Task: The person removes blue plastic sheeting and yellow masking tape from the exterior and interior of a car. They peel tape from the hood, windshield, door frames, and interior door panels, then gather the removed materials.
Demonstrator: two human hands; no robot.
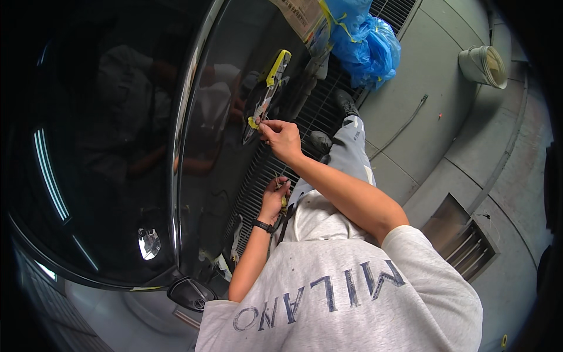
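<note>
A dark, glossy car door (217, 141) rises at my left, with a door handle (267, 97) on it. Yellow masking tape (279, 67) covers the handle's far end, and a smaller yellow tape piece (253, 122) sits at its near end. My right hand (282, 138) is closed in a pinch at that near piece, thumb and fingertip touching its edge. Lower and nearer my body, my left hand (274, 198), with a black watch on the wrist, has curled fingers around crumpled yellowish tape (284, 202). Part of that tape is hidden by the fingers.
Blue plastic sheeting (366, 53) and printed paper (302, 16) hang at the door's far end. A bucket (484, 66) stands at the far right. A thin hose (404, 124) crosses the grey floor; metal grating (258, 176) runs beside the car. The side mirror (190, 293) juts out near me.
</note>
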